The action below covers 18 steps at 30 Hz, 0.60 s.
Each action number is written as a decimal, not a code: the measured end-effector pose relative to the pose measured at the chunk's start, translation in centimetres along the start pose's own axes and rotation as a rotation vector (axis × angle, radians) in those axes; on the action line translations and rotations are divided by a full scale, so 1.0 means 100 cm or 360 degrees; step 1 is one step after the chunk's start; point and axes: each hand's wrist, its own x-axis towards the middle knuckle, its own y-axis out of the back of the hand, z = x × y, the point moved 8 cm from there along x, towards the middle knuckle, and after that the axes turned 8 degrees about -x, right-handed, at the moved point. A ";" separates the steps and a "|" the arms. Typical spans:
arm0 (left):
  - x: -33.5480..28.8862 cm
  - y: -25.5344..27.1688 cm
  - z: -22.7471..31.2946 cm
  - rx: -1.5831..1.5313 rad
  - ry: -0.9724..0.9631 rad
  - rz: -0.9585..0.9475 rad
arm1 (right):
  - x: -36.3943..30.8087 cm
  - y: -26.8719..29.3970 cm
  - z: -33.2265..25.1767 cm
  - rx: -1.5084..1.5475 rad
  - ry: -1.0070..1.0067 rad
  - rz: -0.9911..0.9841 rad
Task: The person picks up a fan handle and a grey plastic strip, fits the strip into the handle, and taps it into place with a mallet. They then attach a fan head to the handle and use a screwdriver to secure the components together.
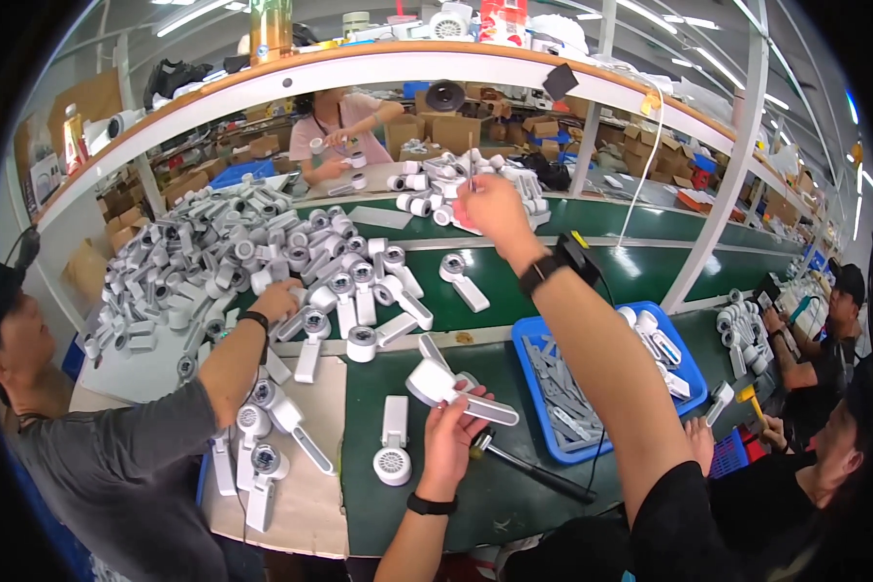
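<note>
My left hand (446, 441), with a dark band at the wrist, is closed around a white handheld fan (436, 381), its grey-edged handle pointing right. My right hand (495, 209) is stretched far across the bench beside a heap of white fan parts (427, 184). Its fingers are closed near a thin upright stick-like thing; what they hold is not clear. Left of my left hand, another white fan (393, 456) lies on the green bench, grille end nearest me. To the right rests a black-handled hammer (533, 470), its head partly hidden by my hand.
A blue basket (538, 427) holds grey strips and white parts, partly behind my right forearm. A big heap of white fans (233, 242) covers the far left, where a co-worker's hand (279, 301) reaches in. A shelf (398, 66) spans overhead. Co-workers sit right and opposite.
</note>
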 end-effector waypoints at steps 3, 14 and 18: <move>0.004 0.009 0.003 0.0014 -0.0012 0.0038 | -0.077 0.005 0.021 0.0508 -0.0059 -0.0245; 0.023 -0.061 0.033 0.0219 -0.0176 -0.0128 | -0.235 0.079 0.120 0.0852 -0.0153 -0.0058; 0.047 -0.055 0.020 0.0115 -0.0175 -0.0240 | -0.255 0.057 0.129 0.0806 -0.0005 -0.0126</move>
